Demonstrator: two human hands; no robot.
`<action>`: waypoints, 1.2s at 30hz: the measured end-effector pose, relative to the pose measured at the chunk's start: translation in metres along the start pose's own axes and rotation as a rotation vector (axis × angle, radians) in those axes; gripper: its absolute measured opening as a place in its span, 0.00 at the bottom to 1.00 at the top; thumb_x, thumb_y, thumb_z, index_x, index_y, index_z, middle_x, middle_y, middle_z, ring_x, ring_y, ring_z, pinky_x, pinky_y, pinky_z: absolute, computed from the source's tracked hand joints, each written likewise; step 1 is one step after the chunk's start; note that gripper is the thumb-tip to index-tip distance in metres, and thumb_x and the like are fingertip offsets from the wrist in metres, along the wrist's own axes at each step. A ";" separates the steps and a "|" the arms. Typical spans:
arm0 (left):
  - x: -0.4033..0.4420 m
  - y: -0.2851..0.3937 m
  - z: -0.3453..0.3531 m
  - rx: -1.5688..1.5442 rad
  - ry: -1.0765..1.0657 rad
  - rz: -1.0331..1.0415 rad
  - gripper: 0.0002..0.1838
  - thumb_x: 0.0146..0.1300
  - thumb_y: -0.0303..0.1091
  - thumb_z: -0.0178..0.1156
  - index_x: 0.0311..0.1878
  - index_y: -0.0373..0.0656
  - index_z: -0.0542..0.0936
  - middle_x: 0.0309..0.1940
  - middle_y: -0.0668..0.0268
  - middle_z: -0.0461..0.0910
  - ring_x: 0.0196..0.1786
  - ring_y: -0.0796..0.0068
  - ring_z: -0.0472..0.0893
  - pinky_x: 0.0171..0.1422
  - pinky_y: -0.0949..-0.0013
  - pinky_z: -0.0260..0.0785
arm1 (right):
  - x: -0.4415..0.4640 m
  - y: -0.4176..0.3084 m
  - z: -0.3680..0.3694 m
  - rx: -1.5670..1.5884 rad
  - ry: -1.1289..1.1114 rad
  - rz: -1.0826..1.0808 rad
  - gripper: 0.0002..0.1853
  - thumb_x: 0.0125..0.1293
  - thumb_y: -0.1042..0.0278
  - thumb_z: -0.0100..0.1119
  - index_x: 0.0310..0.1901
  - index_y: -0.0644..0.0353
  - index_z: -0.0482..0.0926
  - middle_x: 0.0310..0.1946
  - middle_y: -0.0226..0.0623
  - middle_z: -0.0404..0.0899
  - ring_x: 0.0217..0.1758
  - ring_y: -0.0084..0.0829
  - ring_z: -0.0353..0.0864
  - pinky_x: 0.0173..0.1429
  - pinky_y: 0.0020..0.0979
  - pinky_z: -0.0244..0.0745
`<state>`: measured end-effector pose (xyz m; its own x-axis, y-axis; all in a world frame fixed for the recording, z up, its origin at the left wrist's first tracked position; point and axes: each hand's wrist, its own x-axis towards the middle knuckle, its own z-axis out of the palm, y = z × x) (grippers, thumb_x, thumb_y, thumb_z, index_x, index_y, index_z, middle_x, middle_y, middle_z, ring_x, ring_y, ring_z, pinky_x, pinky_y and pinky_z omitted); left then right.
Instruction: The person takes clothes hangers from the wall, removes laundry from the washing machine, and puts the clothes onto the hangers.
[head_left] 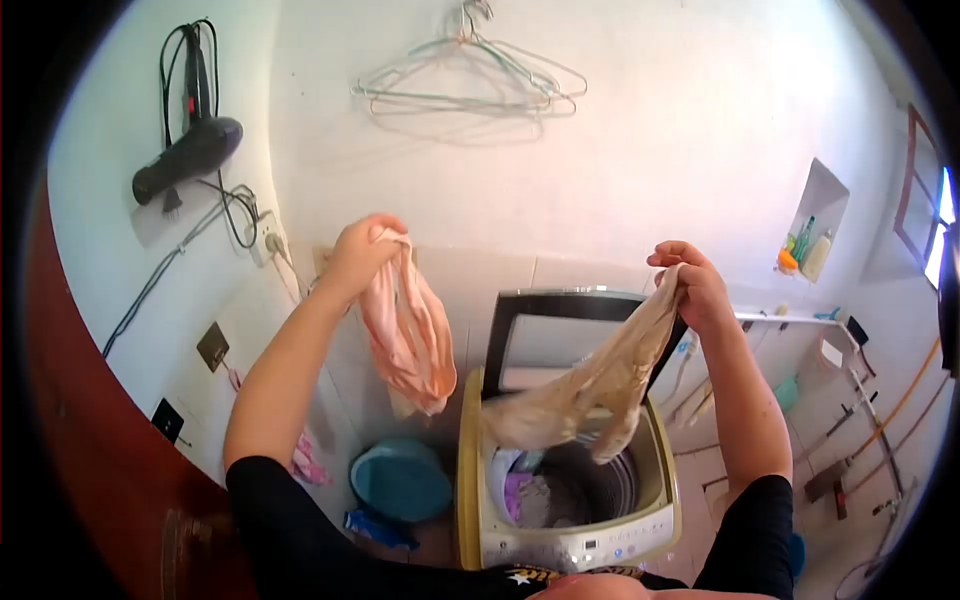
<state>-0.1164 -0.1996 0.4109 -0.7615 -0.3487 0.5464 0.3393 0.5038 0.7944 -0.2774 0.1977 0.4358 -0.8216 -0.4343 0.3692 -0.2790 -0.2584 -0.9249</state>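
My left hand (372, 250) is closed on a pink cloth garment (405, 325), which hangs down in folds left of the washing machine. In my right hand (695, 285) a beige cloth garment (590, 385) is pinched at one end; it droops to the left across the opening of the washing machine (468, 480). The lid (505, 345) of the machine stands raised against the wall. Inside the drum (590, 490) lie some purple and greyish clothes (525, 495). The exact kind of either garment cannot be made out.
A teal basin (400, 480) stands on the floor left of the machine, with a blue packet (380, 530) before it. Wire hangers (465, 100) and a hair dryer (190, 160) hang on the walls. Bottles (803, 245) fill a niche; a broom (830, 482) leans at right.
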 end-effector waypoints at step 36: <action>0.113 0.128 0.082 0.948 0.328 0.934 0.05 0.56 0.33 0.51 0.28 0.44 0.73 0.21 0.57 0.76 0.24 0.53 0.76 0.27 0.55 0.66 | -0.113 -0.001 -0.055 -0.833 0.388 -0.223 0.11 0.58 0.67 0.59 0.40 0.65 0.77 0.27 0.30 0.76 0.28 0.17 0.72 0.33 0.21 0.68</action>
<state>-0.2047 -0.1098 0.5527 -0.2509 0.3133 0.9159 0.0440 0.9489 -0.3125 -0.2115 0.2944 0.3904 -0.7729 -0.0933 0.6277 -0.5916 0.4636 -0.6596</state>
